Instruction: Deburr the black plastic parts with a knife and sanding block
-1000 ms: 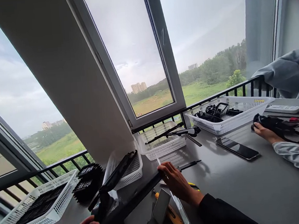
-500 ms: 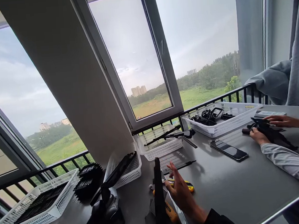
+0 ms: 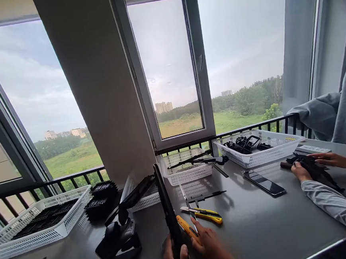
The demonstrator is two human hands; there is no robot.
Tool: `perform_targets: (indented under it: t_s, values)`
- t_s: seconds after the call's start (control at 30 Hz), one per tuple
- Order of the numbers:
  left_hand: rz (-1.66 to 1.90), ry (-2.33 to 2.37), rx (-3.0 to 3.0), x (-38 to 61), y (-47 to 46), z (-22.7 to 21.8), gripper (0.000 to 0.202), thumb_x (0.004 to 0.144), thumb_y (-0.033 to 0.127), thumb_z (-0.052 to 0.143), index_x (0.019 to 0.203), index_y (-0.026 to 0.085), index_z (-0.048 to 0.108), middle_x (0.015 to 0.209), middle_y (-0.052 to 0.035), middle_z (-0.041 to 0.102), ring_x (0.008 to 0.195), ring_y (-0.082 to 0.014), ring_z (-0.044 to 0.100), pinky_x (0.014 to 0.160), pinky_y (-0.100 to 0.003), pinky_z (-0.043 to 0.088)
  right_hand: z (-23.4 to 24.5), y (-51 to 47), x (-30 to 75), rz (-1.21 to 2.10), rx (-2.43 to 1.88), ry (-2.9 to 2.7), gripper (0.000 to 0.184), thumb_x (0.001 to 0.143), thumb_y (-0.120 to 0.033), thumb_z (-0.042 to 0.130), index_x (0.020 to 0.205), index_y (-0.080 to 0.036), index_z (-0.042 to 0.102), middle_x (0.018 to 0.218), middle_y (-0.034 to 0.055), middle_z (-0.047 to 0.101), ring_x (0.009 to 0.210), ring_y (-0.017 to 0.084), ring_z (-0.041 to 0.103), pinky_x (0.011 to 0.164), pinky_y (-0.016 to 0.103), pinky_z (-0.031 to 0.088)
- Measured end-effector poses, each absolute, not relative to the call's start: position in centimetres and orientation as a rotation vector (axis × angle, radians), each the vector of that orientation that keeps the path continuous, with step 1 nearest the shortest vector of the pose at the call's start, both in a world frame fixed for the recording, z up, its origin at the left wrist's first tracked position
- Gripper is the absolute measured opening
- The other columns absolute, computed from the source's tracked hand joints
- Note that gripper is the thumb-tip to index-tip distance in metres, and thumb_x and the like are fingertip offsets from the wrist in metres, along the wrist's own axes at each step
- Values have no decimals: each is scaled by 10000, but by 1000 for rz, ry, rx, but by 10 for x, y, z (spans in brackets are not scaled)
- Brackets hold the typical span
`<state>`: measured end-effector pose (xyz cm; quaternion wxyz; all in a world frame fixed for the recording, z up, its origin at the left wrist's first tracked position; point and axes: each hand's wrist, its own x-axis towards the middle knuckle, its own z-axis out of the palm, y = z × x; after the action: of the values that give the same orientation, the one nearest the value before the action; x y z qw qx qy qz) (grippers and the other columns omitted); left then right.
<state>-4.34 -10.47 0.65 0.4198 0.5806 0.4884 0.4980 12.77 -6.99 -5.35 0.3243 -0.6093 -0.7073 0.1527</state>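
My left hand (image 3: pixel 176 257) is closed around the lower end of a long, narrow black plastic part (image 3: pixel 167 205), held upright and leaning left. Just to its right, my right hand (image 3: pixel 212 242) has its fingers curled at the lower end of an orange-handled tool (image 3: pixel 186 227) lying on the table. The tool's far end is hidden behind the black part. A thin metal strip (image 3: pixel 184 194) runs from my right fingers toward the window. Beyond that hand lie a yellow and black utility knife (image 3: pixel 208 215) and a dark caliper (image 3: pixel 208 195).
Left of my hands are a black jointed device (image 3: pixel 118 237), stacked black parts (image 3: pixel 101 203) and a white basket (image 3: pixel 64 230). More white baskets (image 3: pixel 191 176) (image 3: pixel 253 161) stand along the railing. A phone (image 3: pixel 264 183) lies at right. A co-worker's hands (image 3: pixel 300 171) hold a black part.
My right hand has come down from beside the black part, its spread fingers now curled at the orange-handled tool. The black part tilts left, and my left hand has come into view. The camera has shifted.
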Motion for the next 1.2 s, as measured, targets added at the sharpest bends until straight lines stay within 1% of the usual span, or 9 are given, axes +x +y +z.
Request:
perform_targets:
  t_s: [0.07, 0.17, 0.23, 0.33, 0.43, 0.5, 0.63, 0.87, 1.2]
  values:
    - [1250, 1217, 1424, -35, -101, -2, 759, 788, 814, 691, 1171, 161, 753, 852, -125, 789, 839, -367, 757, 756, -423, 613, -56, -78, 140, 474, -1478, -1736, 600, 990, -317, 519, 1585, -252, 551, 1384, 149, 729, 1248, 309, 716, 1033, 420, 577]
    - [1266, 1194, 1402, -33, -102, -10, 807, 795, 830, 658, 1229, 156, 751, 1137, -181, 808, 1125, -419, 728, 947, -454, 601, -62, -101, 155, 659, -1234, -1550, 691, 957, -355, 538, 1639, -274, 462, 1454, 137, 661, 1349, 312, 635, 1079, 453, 552]
    - [1278, 1210, 1368, -35, -105, -10, 810, 828, 834, 608, 1239, 152, 757, 1247, -193, 787, 1309, -430, 645, 1083, -459, 543, -66, -119, 162, 816, -1124, -1479, 779, 922, -418, 605, 1665, -297, 404, 1321, 134, 700, 1177, 308, 701, 986, 447, 587]
    - [1277, 1265, 1289, -38, -108, -3, 784, 884, 826, 530, 1232, 164, 765, 1237, -177, 788, 1354, -413, 608, 1084, -443, 536, -63, -144, 167, 1057, -1076, -1397, 834, 900, -617, 643, 1640, -304, 421, 1019, 77, 708, 852, 258, 692, 791, 389, 588]
    - [1259, 1247, 1305, -39, -110, 8, 710, 917, 795, 522, 1155, 177, 777, 1116, -150, 796, 1166, -372, 683, 943, -403, 574, -45, -161, 169, 1163, -1187, -1440, 762, 928, -804, 534, 1451, -255, 604, 815, 11, 600, 705, 204, 585, 695, 320, 497]
    - [1219, 1195, 1347, -40, -113, 15, 662, 937, 772, 517, 1077, 176, 770, 902, -105, 770, 854, -293, 692, 768, -360, 565, -26, -168, 170, 1115, -1236, -1616, 702, 942, -840, 480, 1195, -223, 697, 800, 7, 571, 709, 187, 541, 683, 299, 441]
    - [991, 1060, 1335, -48, -118, 22, 631, 937, 787, 499, 989, 191, 700, 643, 4, 613, 545, -177, 525, 523, -283, 421, 13, -175, 171, 1057, -1319, -1829, 575, 1032, -759, 413, 925, -231, 614, 783, -15, 557, 701, 163, 502, 654, 274, 378]
    - [823, 960, 1371, -60, -123, 20, 639, 910, 785, 540, 971, 168, 696, 608, 10, 596, 517, -160, 501, 507, -276, 404, 30, -177, 165, 890, -1357, -2056, 524, 1057, -679, 473, 799, -229, 546, 695, -25, 548, 635, 153, 471, 616, 280, 318]
    - [831, 879, 1517, -62, -119, 24, 528, 975, 629, 528, 962, 165, 780, 844, -35, 660, 766, -202, 503, 751, -314, 434, 27, -159, 170, 874, -1317, -1992, 497, 1083, -626, 487, 805, -218, 541, 656, -58, 496, 559, 112, 402, 555, 276, 254]
